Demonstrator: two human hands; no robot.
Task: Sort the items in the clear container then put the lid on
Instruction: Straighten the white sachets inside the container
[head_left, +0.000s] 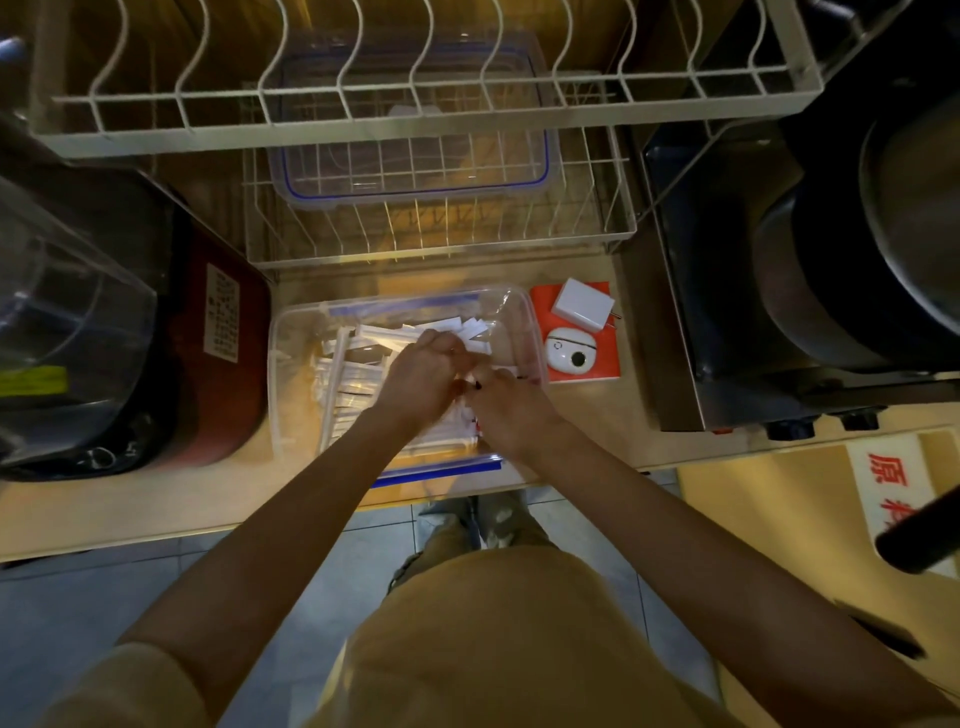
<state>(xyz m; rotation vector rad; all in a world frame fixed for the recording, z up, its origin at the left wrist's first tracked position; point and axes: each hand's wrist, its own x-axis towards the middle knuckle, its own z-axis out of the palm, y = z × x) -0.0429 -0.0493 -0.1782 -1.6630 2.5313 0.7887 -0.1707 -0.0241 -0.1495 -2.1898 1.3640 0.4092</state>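
Observation:
A clear container (291, 332) with blue clips stands on the counter in front of me. Several white paper-wrapped straws (358, 374) lie inside it, along with small packets that my hands partly hide. My left hand (421, 374) is inside the container, fingers curled around a bunch of the wrapped straws. My right hand (506, 410) is beside it, pinching small packets with red and black print. The clear lid (415, 182) with a blue seal lies on the lower wire shelf behind the container.
A white wire dish rack (415, 119) rises above and behind the container. To the left stands a dark red appliance (218, 332) with a clear jug. A white charger (582, 304) and a small white device (569, 353) rest on a red box at right. Steel equipment (779, 312) fills the far right.

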